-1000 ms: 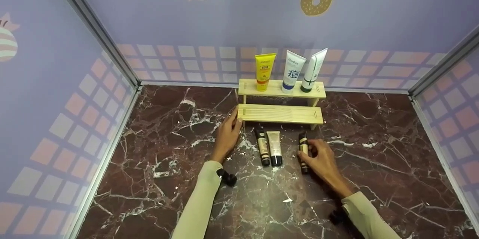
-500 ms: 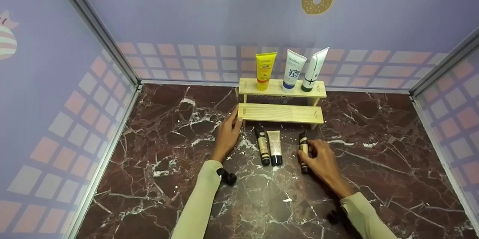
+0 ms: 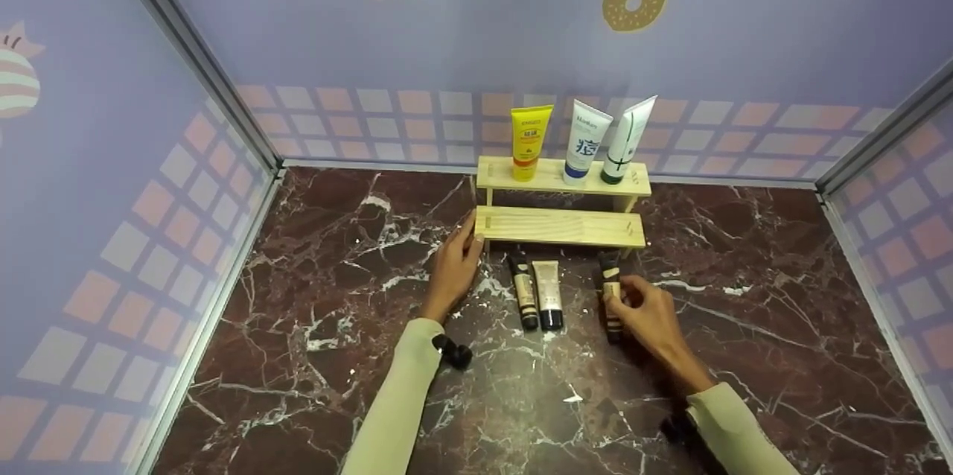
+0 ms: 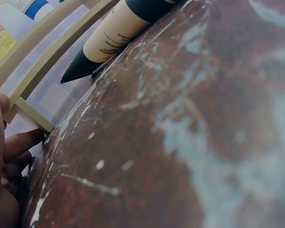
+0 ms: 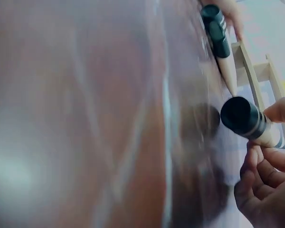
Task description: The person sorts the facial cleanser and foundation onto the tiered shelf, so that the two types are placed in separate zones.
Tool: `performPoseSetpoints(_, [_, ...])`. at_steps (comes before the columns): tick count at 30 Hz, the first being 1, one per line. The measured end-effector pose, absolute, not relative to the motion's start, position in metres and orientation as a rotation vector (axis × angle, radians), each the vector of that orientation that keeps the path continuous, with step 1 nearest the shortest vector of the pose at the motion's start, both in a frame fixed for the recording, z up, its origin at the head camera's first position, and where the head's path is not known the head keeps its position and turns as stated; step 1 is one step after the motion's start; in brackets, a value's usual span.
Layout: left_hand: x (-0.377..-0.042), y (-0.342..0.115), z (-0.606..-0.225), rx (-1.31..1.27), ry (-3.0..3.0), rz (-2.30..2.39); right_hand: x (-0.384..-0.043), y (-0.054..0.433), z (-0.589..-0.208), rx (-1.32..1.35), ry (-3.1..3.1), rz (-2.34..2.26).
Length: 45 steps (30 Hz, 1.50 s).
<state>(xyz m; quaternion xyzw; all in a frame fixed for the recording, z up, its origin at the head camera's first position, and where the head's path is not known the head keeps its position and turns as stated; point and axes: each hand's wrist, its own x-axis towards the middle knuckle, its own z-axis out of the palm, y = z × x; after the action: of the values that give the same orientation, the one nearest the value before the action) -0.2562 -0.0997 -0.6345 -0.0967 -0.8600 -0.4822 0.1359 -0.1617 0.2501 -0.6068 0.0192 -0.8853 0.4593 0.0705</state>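
Observation:
My right hand (image 3: 649, 317) pinches a dark tube with a beige label (image 3: 612, 296) between thumb and fingers. In the right wrist view the tube's black cap (image 5: 238, 115) faces the camera, raised over the tabletop with its reflection apart below. At the left end of a two-step wooden display rack (image 3: 560, 226), my left hand (image 3: 453, 266) holds the lower step. The left wrist view shows its curled fingers (image 4: 21, 144) at the rack's leg. Between the hands lie another dark tube with a beige label (image 3: 524, 294) and a beige tube with a black cap (image 3: 549, 295).
On the rack's upper step stand a yellow tube (image 3: 528, 144), a white tube with a blue cap (image 3: 585, 141) and a white tube with a green cap (image 3: 628, 140). Patterned walls (image 3: 447, 28) enclose the marbled table (image 3: 335, 274) at the back and both sides.
The right hand has picked the dark tube up off the table and shifted it slightly right. My left hand stays at the rack, and the other tubes keep their places.

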Motion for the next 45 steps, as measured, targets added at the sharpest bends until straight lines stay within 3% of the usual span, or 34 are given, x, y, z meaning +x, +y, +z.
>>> performPoseSetpoints(45, [-0.255,-0.101,-0.635,-0.319,-2.483,-1.406,-0.203,0.244,-0.554,0.137,-2.568,1.457])
